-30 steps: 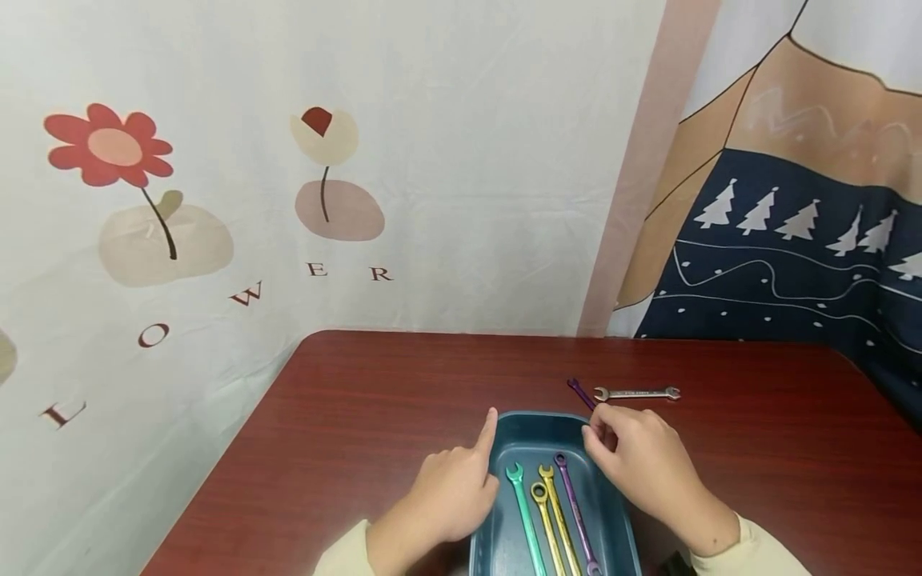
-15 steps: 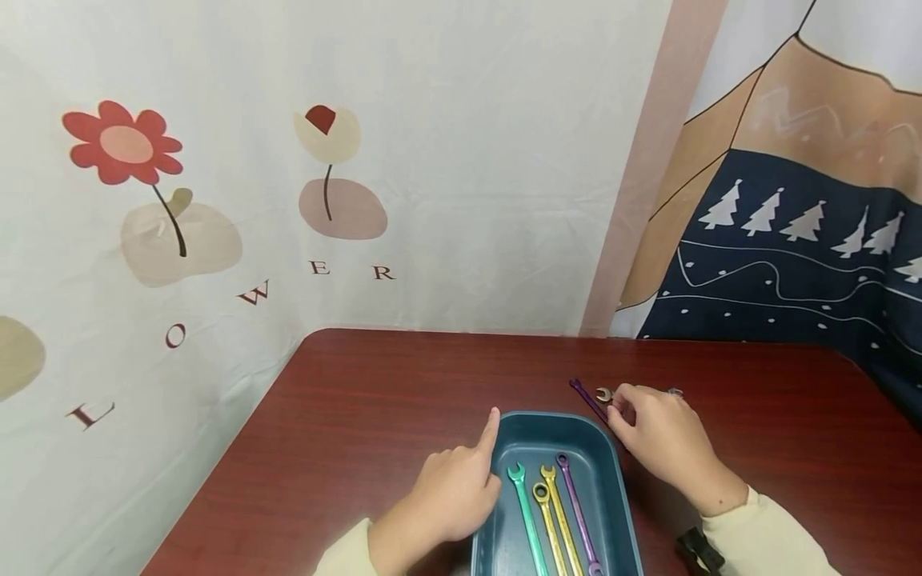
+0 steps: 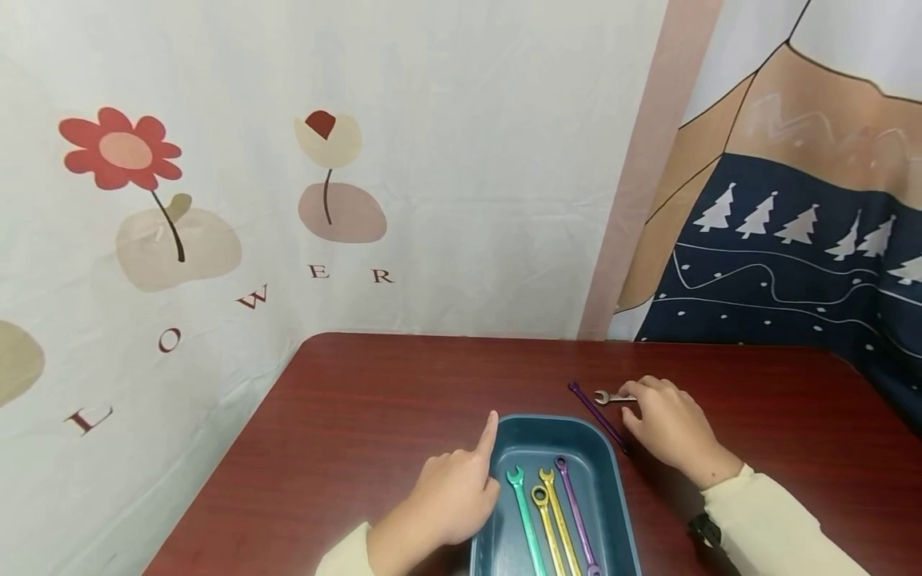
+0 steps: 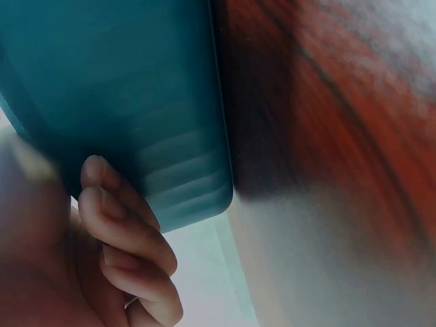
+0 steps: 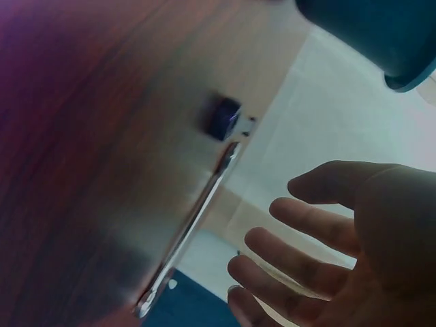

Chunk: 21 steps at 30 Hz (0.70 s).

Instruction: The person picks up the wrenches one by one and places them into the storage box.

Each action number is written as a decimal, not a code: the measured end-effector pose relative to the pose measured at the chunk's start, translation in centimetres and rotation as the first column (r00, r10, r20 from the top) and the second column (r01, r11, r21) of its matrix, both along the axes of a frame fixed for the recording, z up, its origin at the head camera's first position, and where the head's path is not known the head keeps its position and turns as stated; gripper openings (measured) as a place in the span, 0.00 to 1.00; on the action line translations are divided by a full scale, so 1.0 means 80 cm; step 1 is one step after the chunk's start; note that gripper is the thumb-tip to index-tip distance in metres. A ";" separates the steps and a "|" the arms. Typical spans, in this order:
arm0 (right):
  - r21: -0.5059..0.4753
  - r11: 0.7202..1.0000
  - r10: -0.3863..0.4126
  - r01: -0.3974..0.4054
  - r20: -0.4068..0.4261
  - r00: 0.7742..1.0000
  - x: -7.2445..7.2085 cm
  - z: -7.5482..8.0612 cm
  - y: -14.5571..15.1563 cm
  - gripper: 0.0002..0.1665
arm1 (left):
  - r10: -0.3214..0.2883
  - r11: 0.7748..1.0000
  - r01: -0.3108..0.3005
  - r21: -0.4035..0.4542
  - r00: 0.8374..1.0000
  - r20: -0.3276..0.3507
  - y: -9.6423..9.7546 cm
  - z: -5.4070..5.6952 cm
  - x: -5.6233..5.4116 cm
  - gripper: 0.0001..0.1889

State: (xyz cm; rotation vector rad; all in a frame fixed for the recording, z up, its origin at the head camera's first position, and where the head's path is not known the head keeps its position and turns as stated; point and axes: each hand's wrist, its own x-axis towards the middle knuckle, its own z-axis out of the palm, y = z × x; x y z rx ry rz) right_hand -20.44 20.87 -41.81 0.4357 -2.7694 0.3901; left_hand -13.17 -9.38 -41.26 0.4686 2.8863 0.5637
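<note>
My left hand (image 3: 457, 490) grips the left side of a teal tray (image 3: 551, 424), its index finger straight along the rim. In the left wrist view the other fingers (image 4: 112, 211) curl against the tray wall. A silver double-ended wrench (image 3: 612, 398) lies on the table beyond the tray's right corner. Over its right part is my right hand (image 3: 673, 424), hiding that end in the head view. The right wrist view shows these fingers (image 5: 300, 225) spread and apart from the silver wrench (image 5: 194, 221). A dark purple wrench (image 3: 594, 412) lies slanted between tray and right hand.
Inside the tray lie a green wrench (image 3: 526, 512), two yellow wrenches (image 3: 546, 520) (image 3: 563, 520) and a lighter purple wrench (image 3: 576, 512). The brown table (image 3: 403, 384) ends at a patterned curtain (image 3: 468, 200). A black band (image 3: 704, 530) is at the right wrist.
My right hand has moved right, away from the tray's corner and the dark purple wrench, to the silver wrench, and its fingers have opened. The left hand and tray stay in place.
</note>
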 end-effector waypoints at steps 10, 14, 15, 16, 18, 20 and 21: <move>0.105 0.994 0.023 -0.029 0.058 0.998 -0.006 -0.010 0.009 0.22 | 0.001 1.000 -0.001 -0.004 1.000 -0.017 -0.002 -0.002 0.000 0.43; 0.120 0.992 0.019 -0.028 0.074 0.997 -0.010 -0.013 0.011 0.22 | 0.003 1.000 -0.003 -0.007 1.000 -0.021 -0.002 -0.001 -0.001 0.43; 0.122 0.992 0.016 -0.026 0.075 0.997 -0.011 -0.013 0.012 0.22 | 0.003 1.000 -0.003 -0.008 1.000 -0.021 -0.002 -0.002 -0.001 0.43; 0.125 0.992 0.014 -0.023 0.074 0.997 -0.012 -0.014 0.013 0.21 | 0.003 1.000 -0.003 -0.007 1.000 -0.021 -0.003 -0.002 -0.001 0.43; 0.129 0.991 0.009 -0.019 0.073 0.997 -0.013 -0.015 0.014 0.21 | 0.002 1.000 -0.003 -0.007 1.000 -0.023 -0.003 -0.002 -0.001 0.43; 0.133 0.991 0.009 -0.018 0.068 0.998 -0.014 -0.016 0.016 0.21 | 0.003 1.000 -0.003 -0.007 1.000 -0.025 -0.003 -0.002 -0.001 0.43; 0.131 0.991 0.008 -0.017 0.068 0.998 -0.015 -0.016 0.016 0.21 | 0.003 1.000 -0.003 -0.008 1.000 -0.025 -0.003 -0.002 -0.001 0.43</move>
